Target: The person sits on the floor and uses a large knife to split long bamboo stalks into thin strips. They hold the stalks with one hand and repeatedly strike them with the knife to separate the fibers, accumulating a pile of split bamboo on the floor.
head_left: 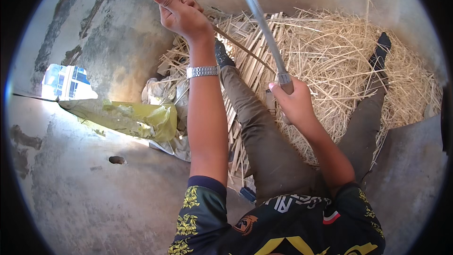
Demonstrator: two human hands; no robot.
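Observation:
My left hand point(184, 16), raised and with a metal watch on its wrist, is closed round a long thin bamboo strip point(243, 50). The strip slants from the upper left down toward my right hand point(296, 103), its lower end close to the knife. My right hand grips the handle of a long-bladed knife point(264, 26), whose blade points up and slightly left. Below and between the hands, split bamboo strips point(258, 49) lie lengthwise on the floor. Beside them spreads a heap of pale, curly shavings point(325, 61).
My outstretched legs point(264, 137) straddle part of the heap. A yellow plastic sack point(155, 118) lies at the left, near a wall opening point(68, 82). Stained concrete walls point(118, 38) rise around. A small dark blue object point(247, 193) sits by my hip.

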